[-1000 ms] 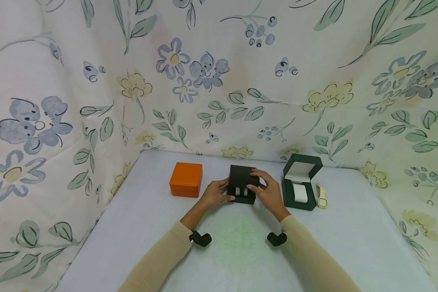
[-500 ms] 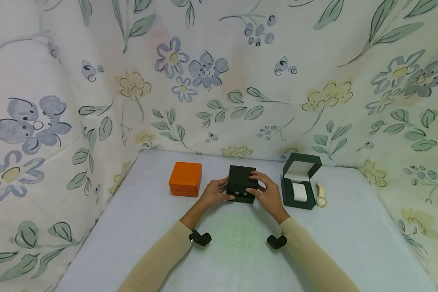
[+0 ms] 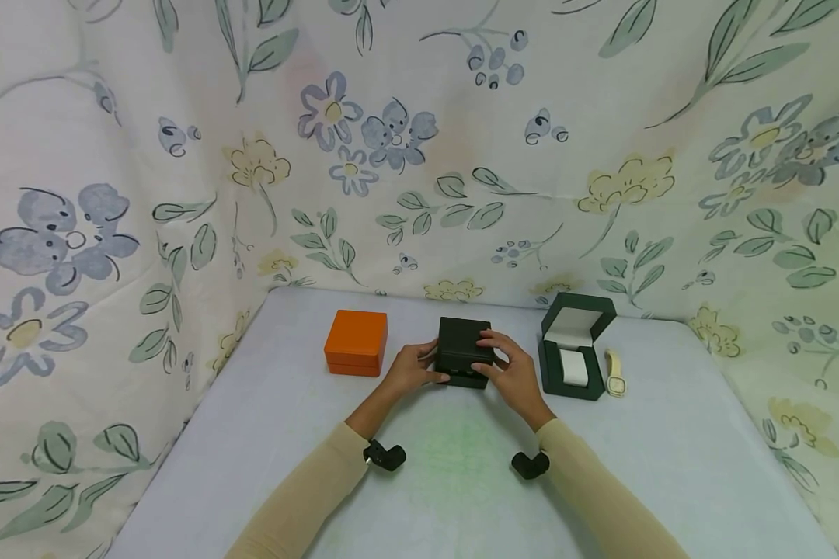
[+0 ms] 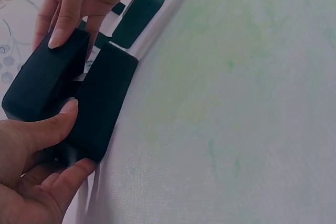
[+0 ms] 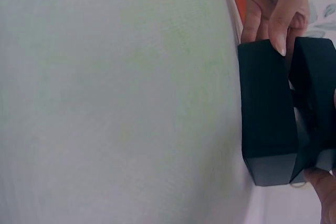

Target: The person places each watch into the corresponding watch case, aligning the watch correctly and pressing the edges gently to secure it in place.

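Note:
A small black hinged box (image 3: 464,340) stands on the table between both hands, its lid lowered almost onto its base. A narrow gap shows at the front; in the left wrist view the lid (image 4: 50,74) still stands apart from the base (image 4: 105,93). My left hand (image 3: 411,369) grips the base at its left side, thumb at the front corner. On the lid's right side my right hand (image 3: 513,371) holds on with fingers over the top and thumb at the front edge. What lies inside is mostly hidden.
To the left sits a closed orange box (image 3: 355,338). On the right is an open dark green watch box (image 3: 582,394) with a white cushion (image 3: 574,369). Beside it lies a gold-coloured wristwatch (image 3: 617,380). Floral fabric (image 3: 461,155) hangs behind the table.
The black box's lid has swung down under my right hand, covering the two pale pieces that showed inside. My left hand has stayed in place.

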The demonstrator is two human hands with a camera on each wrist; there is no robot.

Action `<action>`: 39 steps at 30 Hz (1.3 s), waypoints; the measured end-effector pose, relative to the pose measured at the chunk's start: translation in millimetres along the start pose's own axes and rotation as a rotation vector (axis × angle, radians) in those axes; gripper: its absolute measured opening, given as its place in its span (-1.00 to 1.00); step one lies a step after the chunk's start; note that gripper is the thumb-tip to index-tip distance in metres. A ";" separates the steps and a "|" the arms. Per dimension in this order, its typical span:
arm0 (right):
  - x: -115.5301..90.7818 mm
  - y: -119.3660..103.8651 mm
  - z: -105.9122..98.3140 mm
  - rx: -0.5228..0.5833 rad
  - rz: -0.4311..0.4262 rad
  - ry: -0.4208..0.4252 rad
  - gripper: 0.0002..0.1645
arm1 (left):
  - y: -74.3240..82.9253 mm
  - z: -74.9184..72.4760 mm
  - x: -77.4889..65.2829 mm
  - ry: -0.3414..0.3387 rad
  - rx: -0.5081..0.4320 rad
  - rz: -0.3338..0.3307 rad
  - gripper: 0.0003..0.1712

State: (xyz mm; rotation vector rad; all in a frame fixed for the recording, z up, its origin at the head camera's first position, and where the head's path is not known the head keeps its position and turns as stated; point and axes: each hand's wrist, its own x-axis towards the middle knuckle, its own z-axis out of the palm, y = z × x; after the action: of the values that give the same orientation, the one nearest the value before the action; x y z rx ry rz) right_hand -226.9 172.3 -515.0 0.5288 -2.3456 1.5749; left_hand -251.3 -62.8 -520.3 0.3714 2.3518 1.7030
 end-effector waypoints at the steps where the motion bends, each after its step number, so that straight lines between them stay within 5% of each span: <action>1: -0.5 0.0 0.1 -0.004 -0.002 -0.002 -0.50 | -0.2 0.0 -0.3 0.002 0.001 -0.003 -0.09; 27: -7.0 4.0 3.0 -0.061 -0.110 -0.026 -0.57 | 6.7 -4.0 -8.2 -0.045 -0.007 0.029 0.06; 34: -6.3 -4.0 -7.4 -0.074 -0.080 -0.081 -0.63 | 12.8 -7.2 -12.6 -0.038 -0.089 0.008 0.07; 39: -5.3 -12.8 -24.1 -0.125 -0.067 -0.084 -0.63 | 26.1 -8.1 -15.1 -0.011 0.002 0.010 0.09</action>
State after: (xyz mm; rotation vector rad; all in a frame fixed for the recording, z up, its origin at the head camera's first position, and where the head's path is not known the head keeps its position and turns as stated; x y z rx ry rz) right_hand -216.1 191.0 -497.5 0.6493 -2.4409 1.3914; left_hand -237.6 -67.1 -492.7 0.3922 2.3478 1.6991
